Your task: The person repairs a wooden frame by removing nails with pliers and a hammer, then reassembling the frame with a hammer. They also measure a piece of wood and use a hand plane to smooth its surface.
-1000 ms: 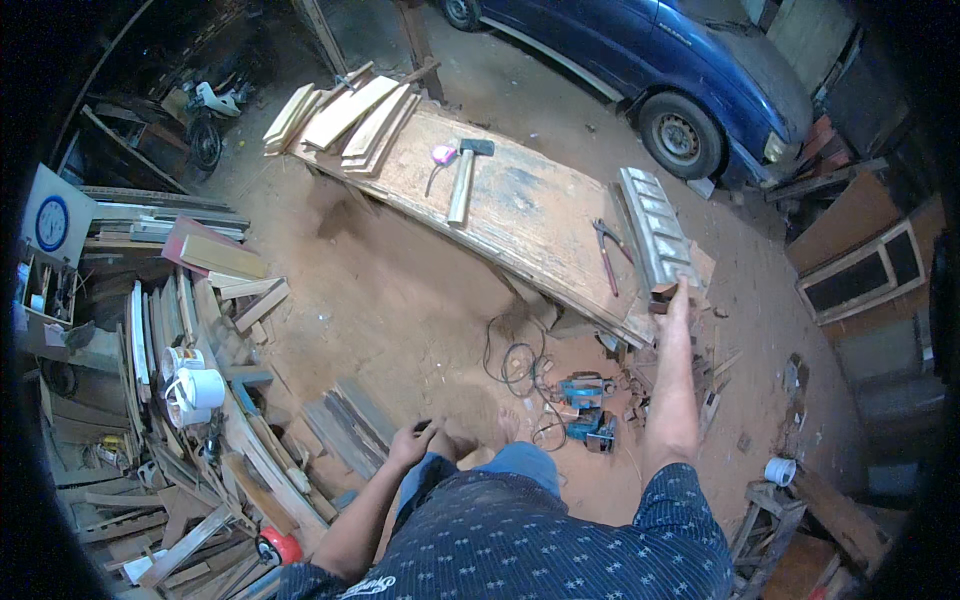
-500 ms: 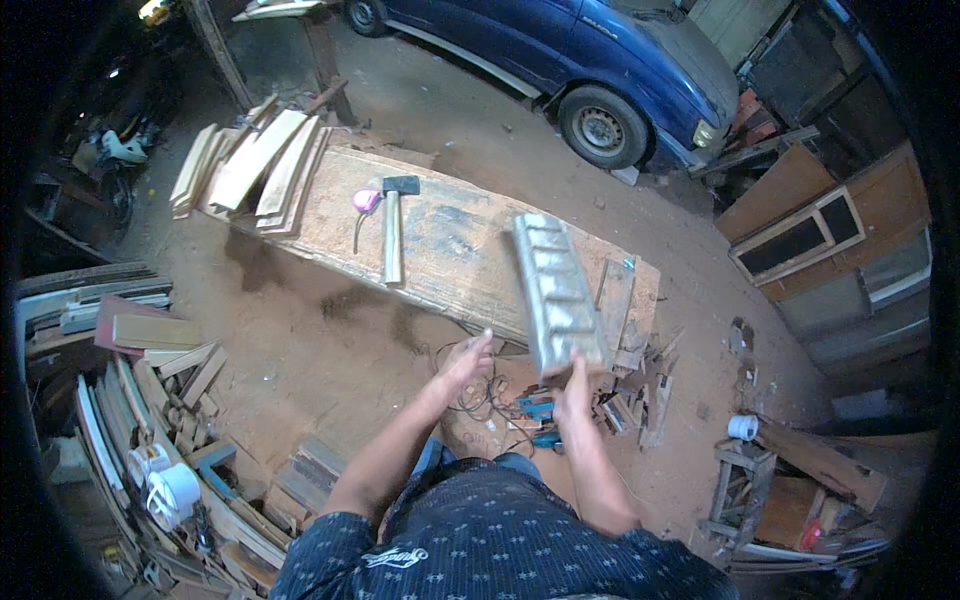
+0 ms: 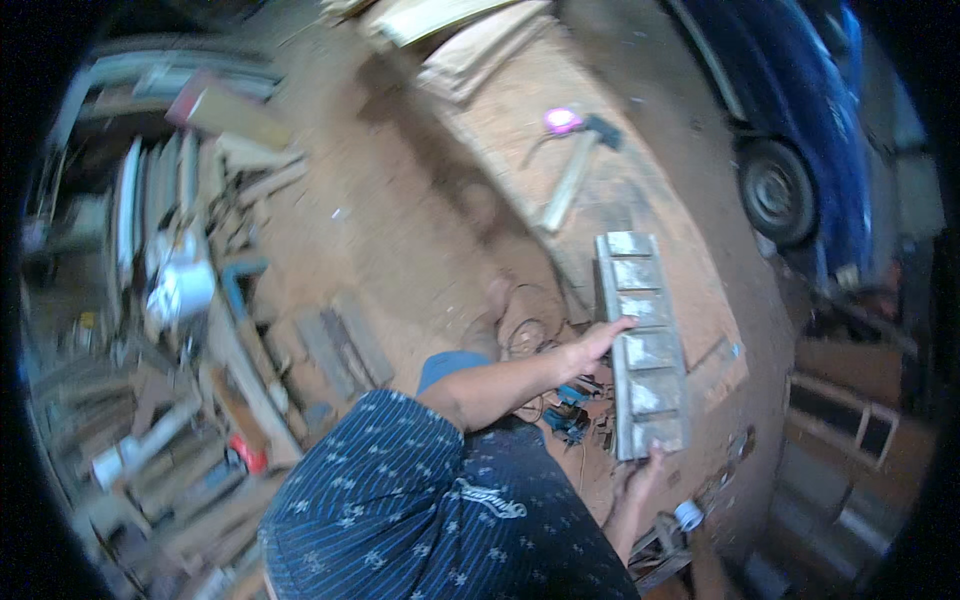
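My left hand (image 3: 600, 341) grips the near-left edge of a long grey ridged panel (image 3: 648, 385), its thumb over the top. The panel has a row of several raised rectangular faces, and its kind is unclear. At the panel's lower end my right hand (image 3: 642, 474) is closed round the edge, its fingers mostly hidden underneath. Beneath and beyond the panel stands a long wooden workbench (image 3: 690, 240). On that bench lies a hammer (image 3: 575, 180) with a dark head and a pale wooden handle, beside a small pink tape measure (image 3: 563, 121).
Stacked boards (image 3: 480, 50) cover the bench's far end. Blue power tools (image 3: 570, 415) and a coiled cable (image 3: 530, 320) lie on the floor by my legs. To the left are piles of wood scraps (image 3: 250, 190) and a white bucket (image 3: 184, 290). A blue vehicle (image 3: 800, 110) stands at right.
My left hand has come over and taken hold of the panel's side. The panel has swung more upright in view, and my view has turned leftward, with more wood piles showing.
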The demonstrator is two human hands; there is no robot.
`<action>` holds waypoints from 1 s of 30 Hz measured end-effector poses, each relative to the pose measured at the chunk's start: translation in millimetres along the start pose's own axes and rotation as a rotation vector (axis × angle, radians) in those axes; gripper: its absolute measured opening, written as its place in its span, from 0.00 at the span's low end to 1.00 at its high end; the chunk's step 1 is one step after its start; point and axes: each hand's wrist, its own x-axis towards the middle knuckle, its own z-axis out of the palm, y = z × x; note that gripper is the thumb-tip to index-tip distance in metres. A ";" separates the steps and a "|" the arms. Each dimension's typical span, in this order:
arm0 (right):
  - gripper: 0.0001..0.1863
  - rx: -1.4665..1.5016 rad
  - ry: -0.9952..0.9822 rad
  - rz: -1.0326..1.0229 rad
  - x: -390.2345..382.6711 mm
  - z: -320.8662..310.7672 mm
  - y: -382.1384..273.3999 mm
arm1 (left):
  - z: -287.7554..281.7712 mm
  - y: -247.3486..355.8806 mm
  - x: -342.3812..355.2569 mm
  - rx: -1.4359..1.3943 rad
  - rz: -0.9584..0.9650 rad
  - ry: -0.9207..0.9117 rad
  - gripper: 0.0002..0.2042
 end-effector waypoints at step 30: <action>0.32 -1.096 -1.592 0.406 -111.0 63.6 223.0 | -496.0 -209.0 -641.1 0.016 0.525 1.456 0.36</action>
